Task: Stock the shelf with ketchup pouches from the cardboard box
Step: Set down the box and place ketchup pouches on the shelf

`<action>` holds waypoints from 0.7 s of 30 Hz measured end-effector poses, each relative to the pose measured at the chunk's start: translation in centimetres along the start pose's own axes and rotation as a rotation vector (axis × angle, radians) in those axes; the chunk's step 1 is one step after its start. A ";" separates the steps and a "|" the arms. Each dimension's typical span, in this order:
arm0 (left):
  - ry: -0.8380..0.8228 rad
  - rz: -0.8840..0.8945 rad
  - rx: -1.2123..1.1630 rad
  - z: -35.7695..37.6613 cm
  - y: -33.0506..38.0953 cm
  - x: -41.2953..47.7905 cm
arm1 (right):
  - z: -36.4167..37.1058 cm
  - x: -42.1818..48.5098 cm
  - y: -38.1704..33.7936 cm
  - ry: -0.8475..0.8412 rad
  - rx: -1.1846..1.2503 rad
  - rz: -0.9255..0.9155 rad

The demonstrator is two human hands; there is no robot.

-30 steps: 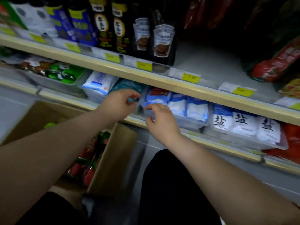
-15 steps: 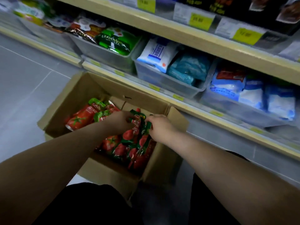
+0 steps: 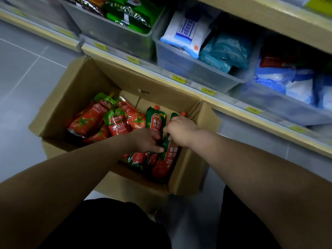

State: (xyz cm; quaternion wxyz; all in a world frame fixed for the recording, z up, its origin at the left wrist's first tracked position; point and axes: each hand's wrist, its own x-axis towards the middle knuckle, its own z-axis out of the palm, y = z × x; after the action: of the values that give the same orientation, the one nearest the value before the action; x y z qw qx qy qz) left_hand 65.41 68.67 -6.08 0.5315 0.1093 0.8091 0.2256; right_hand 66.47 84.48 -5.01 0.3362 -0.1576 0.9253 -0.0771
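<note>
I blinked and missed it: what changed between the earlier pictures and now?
Both hands came down from the shelf into the cardboard box. The left hand and right hand now grip the upright ketchup pouches at its right side. The box and the loose pouches on its left stayed put.

Dim, cool light falls from above, flat across the pale grey tiled floor [image 3: 21, 72]. Deep shadow sits under the beige shelf [image 3: 269, 20]. Glints show on the green foil packets [image 3: 129, 17]. Wide-angle bending curves the shelf lines; the white and blue plastic bags [image 3: 298, 87] look smeared.
</note>
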 end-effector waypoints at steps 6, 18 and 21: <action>-0.026 -0.027 -0.052 0.6 0.0 0.0 | -1.9 0.0 -0.5 0.100 0.043 -0.084; 0.398 -0.059 -0.321 -2.1 6.9 -3.7 | -6.7 -5.9 2.0 0.695 0.319 0.130; 0.448 -0.042 -0.577 -2.4 9.1 -4.7 | -7.7 -7.8 3.8 0.456 0.651 0.279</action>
State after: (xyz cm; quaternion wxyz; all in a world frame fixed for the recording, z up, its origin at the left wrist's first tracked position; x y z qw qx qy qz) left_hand 64.59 74.11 2.92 0.3545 -0.1140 0.8106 0.4520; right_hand 66.24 91.07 4.61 0.1624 0.1047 0.9157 -0.3523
